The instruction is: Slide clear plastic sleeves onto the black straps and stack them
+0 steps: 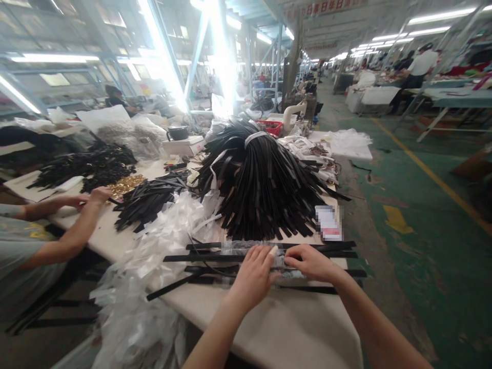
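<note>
A: Count at the bench?

B: Two hands working nearest me, two more from a co-worker (pixel 28 251) on the left. Under the near pair: at least five loose strips (pixel 192 258), judging by the ends sticking out left; overlap hides the exact number

A: Where and what?

B: Near edge of the table (pixel 292 328), lying crosswise, one end angled toward the edge. Flat, narrow, matte black, square-cut. Clear wrinkled film (pixel 233 248) across their middles, shiny

A: Hands?

B: Left hand (pixel 252 269) palm down on the filmed part, fingers together and only slightly bent, white cover on one fingertip. Can't tell if it pinches anything underneath. Right hand (pixel 309 262) just beside it, fingers curled in, fingertips at the film; can't tell if they grip

A: Stock?

B: One big bundle (pixel 265 189) behind, black strips too many to count, fanned like a mop, one pale band (pixel 257 136) round the top. One smaller pile (pixel 149 197) to its left, same flat black stuff. One heap of gold pieces (pixel 126 185), small, glossy. One crinkly mass of translucent white plastic (pixel 134 302) spilling over the edge

A: Anything else?

B: One pale card (pixel 329 223), rectangular, bundle's right side. One red tray (pixel 273 127) behind, partly hidden
</note>
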`<state>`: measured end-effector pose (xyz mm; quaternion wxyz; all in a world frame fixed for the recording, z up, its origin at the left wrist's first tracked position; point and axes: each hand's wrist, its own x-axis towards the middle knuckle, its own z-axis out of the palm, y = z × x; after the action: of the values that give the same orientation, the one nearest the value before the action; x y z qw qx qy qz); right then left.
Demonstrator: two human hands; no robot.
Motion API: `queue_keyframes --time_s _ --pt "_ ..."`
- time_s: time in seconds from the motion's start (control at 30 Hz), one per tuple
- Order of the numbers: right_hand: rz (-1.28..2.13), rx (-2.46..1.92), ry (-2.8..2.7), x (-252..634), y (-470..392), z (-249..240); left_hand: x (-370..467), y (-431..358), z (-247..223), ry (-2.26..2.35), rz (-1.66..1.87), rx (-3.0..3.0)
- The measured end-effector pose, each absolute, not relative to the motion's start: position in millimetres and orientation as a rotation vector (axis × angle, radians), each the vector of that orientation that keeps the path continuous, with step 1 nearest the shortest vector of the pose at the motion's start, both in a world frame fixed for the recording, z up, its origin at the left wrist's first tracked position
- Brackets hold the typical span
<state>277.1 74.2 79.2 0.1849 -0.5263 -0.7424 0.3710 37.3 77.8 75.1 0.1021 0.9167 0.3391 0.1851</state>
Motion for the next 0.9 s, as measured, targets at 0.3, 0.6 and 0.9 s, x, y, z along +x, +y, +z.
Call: queue_keyframes --time_s 0.3,0.6,0.9 --pt "1.083 -1.587 -2.072 308 66 83 35 100 58 1.034 0.316 2.751" --pt "0.402 -1.821 -1.647 322 140 79 39 74 6 1.320 0.463 2.780" --pt "0.114 -1.990 -1.486 324 256 109 31 60 2 1.340 0.585 2.727"
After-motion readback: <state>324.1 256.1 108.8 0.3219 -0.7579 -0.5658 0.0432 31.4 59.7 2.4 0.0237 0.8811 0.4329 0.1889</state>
